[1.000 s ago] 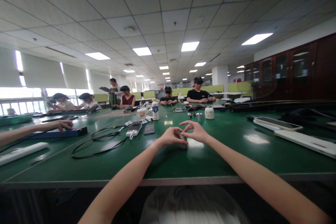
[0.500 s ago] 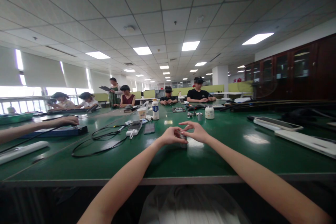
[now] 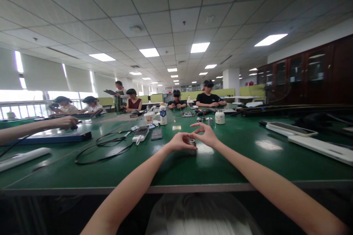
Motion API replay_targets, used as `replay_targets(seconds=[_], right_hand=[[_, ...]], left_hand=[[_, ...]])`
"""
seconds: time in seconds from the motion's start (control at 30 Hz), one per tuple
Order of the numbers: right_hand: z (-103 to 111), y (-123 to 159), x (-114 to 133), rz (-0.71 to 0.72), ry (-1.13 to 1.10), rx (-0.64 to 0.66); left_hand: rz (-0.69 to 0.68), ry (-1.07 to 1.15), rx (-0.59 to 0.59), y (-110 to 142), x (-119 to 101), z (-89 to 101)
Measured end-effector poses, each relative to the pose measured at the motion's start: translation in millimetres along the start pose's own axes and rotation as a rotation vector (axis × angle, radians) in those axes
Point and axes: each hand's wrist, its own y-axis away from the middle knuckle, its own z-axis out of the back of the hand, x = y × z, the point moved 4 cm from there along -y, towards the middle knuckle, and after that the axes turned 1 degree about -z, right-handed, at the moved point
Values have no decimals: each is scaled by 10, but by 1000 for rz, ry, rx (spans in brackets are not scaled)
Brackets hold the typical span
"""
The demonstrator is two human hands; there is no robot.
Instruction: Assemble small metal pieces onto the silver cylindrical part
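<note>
On the green table, close in front of me, stands a small silvery metal cylinder. The thumb and fingers of my left hand are closed around its side; its round top shows between my hands. Just above and to the right of it, my right hand hovers with index finger and thumb apart. The right thumb tip is close to the left fingertips; whether they touch I cannot tell. Several small metal parts lie farther back, beside a white jar.
Left of my hands lie a black cable, a white handheld device and a dark small panel. A white bottle stands behind. On the right are a phone and a white bar. A co-worker's hand is at far left.
My right hand's fingers have lifted slightly and spread, uncovering the cylinder's top. My left hand stays in place. The co-worker's hand at far left has shifted left, off the blue case.
</note>
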Motion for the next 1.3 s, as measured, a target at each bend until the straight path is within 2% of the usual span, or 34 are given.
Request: replay_targets(seconds=[0.07,0.13,0.2,0.3,0.4,0.6,0.73,0.83,1.03,1.3], right_hand=[[90,-32,-110,-57,-37,-66],[186,-37,-260,-109,-21,-58],[248,-13,-429,-144,43,61],[270,62,-658,-180,131,317],[263,100,-780,-232,127,434],[281,79,-818,-364,-92,398],[264,120,-888,-469,-196,426],[227,114,-846,-414,-185,379],[127,32,-461,-218,-320,119],[-74,72,-95,-47,-300,164]], left_hand=[[16,-11,10,9,-27,3],[26,-12,24,16,-49,2],[32,-11,31,20,-62,3],[34,-5,33,26,-64,7],[30,9,39,28,-58,8],[40,-1,29,16,-31,8],[27,7,40,2,-3,0],[30,13,41,-3,18,-2],[20,9,35,-6,23,-6],[-11,34,28,-4,19,-16]])
